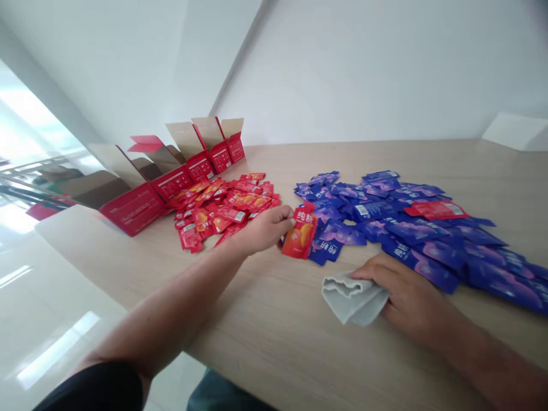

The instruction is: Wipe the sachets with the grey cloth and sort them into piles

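Observation:
My left hand (270, 227) pinches the edge of a red pouch (300, 233) with orange fruit on its front, held upright between two piles. My right hand (391, 282) is closed on a folded light grey cloth (355, 298) near the front of the table. Left of the pouch lies a pile of red packets (231, 205). A wide spread of blue-purple packets (411, 228) covers the right side, and one red packet (436, 210) rests on top of it.
Open red cardboard boxes (171, 181) stand in a row along the left edge of the wooden table (265, 319), flaps up. A white wall rises behind. A white object (516, 131) is at the back right.

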The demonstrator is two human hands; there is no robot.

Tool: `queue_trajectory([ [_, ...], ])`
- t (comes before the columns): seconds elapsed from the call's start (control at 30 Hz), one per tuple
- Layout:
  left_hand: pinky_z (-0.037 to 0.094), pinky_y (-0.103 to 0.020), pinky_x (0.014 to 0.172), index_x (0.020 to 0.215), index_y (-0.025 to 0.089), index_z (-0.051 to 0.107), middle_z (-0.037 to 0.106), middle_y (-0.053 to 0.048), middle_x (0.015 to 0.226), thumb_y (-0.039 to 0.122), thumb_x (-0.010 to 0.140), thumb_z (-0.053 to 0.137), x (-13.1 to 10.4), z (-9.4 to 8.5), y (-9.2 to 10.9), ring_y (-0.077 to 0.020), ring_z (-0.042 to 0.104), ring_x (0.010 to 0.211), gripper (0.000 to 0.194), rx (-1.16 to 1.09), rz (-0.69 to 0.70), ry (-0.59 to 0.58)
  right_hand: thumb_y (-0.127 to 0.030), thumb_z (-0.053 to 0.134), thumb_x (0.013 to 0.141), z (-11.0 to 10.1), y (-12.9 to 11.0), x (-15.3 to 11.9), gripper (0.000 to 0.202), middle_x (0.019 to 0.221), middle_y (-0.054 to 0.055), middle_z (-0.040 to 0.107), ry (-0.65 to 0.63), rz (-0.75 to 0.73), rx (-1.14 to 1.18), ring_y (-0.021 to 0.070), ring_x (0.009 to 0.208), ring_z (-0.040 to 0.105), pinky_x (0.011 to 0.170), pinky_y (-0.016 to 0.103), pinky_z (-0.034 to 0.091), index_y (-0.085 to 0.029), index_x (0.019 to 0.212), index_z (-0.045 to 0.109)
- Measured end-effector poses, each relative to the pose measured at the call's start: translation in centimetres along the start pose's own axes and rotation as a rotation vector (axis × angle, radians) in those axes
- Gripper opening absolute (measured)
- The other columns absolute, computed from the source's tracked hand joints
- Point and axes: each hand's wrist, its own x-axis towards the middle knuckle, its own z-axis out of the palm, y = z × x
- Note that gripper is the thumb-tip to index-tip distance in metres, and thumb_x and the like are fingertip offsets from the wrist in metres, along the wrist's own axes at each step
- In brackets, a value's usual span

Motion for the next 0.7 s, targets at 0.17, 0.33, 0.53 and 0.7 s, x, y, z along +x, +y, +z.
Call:
queue_trajectory([
  [0.17,0.050,-0.024,0.055,0.089,0.022,0.052,0.062,0.001,0.071,0.035,0.098,0.041,1.9,-7.8,-1.0,-0.0140,0.063,0.058,0.019,0.717,-0.128,0.311,-0.014,0.055,0.089,-0.1,0.3,0.1,0.029,0.111,0.008,0.065,-0.031,0.018,0.012,0.0231,0.101,0.064,0.088,0.038,0.053,-0.023,0.114,0.066],
  [0.33,0.050,-0.034,0.080,0.095,0.019,0.062,0.071,-0.011,0.091,0.030,0.094,0.044,4.5,-14.6,-1.2,-0.0283,0.068,0.095,0.021,1.044,-0.188,0.468,-0.015,0.054,0.090,-0.1,0.2,0.3,0.027,0.110,0.008,0.065,-0.052,0.031,0.025,0.0237,0.101,0.064,0.087,0.039,0.054,-0.023,0.113,0.067],
  [0.53,0.047,-0.043,0.093,0.115,0.013,0.067,0.071,-0.022,0.113,0.027,0.093,0.045,7.0,-14.9,-3.7,-0.0354,0.064,0.112,0.034,1.254,-0.274,0.458,-0.014,0.055,0.089,0.0,0.3,0.2,0.027,0.110,0.008,0.066,-0.037,0.024,0.035,0.0240,0.100,0.064,0.086,0.038,0.055,-0.023,0.112,0.067],
  [0.7,0.047,-0.042,0.093,0.108,0.011,0.071,0.071,-0.025,0.117,0.025,0.091,0.048,8.3,-12.9,-6.8,-0.0345,0.064,0.113,0.032,1.279,-0.363,0.380,-0.011,0.055,0.090,0.0,0.4,0.3,0.029,0.111,0.009,0.065,-0.038,0.016,0.045,0.0238,0.101,0.063,0.087,0.039,0.053,-0.023,0.113,0.067],
])
